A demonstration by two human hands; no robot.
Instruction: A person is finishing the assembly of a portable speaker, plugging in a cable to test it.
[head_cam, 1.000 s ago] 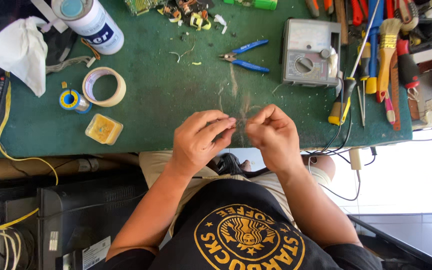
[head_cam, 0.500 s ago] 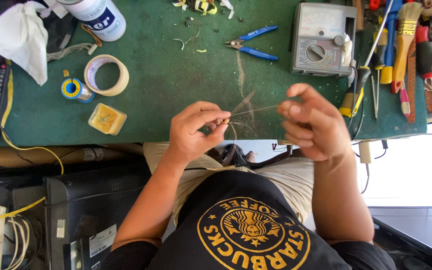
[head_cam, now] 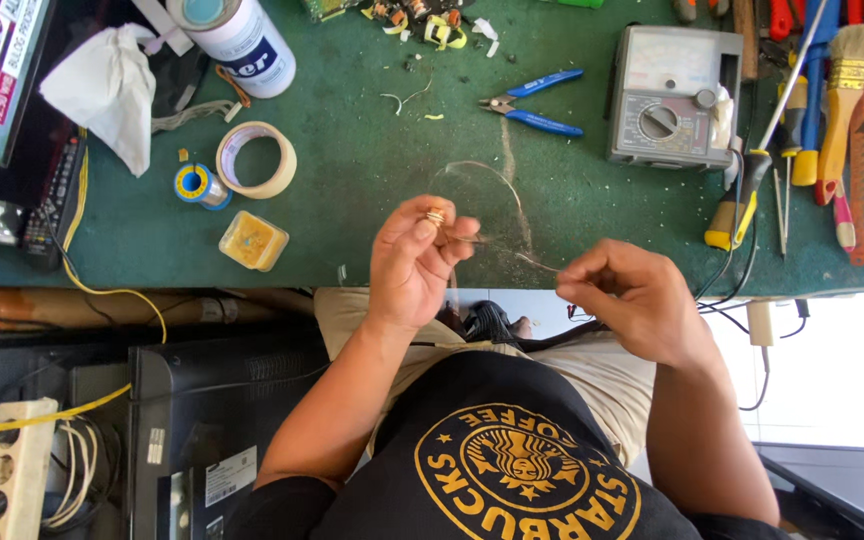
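Observation:
My left hand [head_cam: 412, 262] pinches a small copper-coloured coil [head_cam: 435, 216] between thumb and fingertips, just above the green bench mat [head_cam: 372, 170]. A thin bare wire [head_cam: 497, 250] runs from the coil to my right hand [head_cam: 632, 300], which pinches its other end. Part of the wire loops up over the mat in a faint arc. Both hands hover at the near edge of the bench, in front of my dark shirt with a gold round print.
On the mat lie blue-handled pliers [head_cam: 537, 105], a grey analog multimeter [head_cam: 674, 95], a masking tape roll [head_cam: 256, 158], a small solder spool [head_cam: 198, 186], a yellow flux tin [head_cam: 253, 240] and a white bottle [head_cam: 237, 40]. Screwdrivers and a brush [head_cam: 842, 100] crowd the right side.
My hands moved apart and the right one dropped lower, pulling the wire out longer. The left hand turned up, showing the coil at its fingertips.

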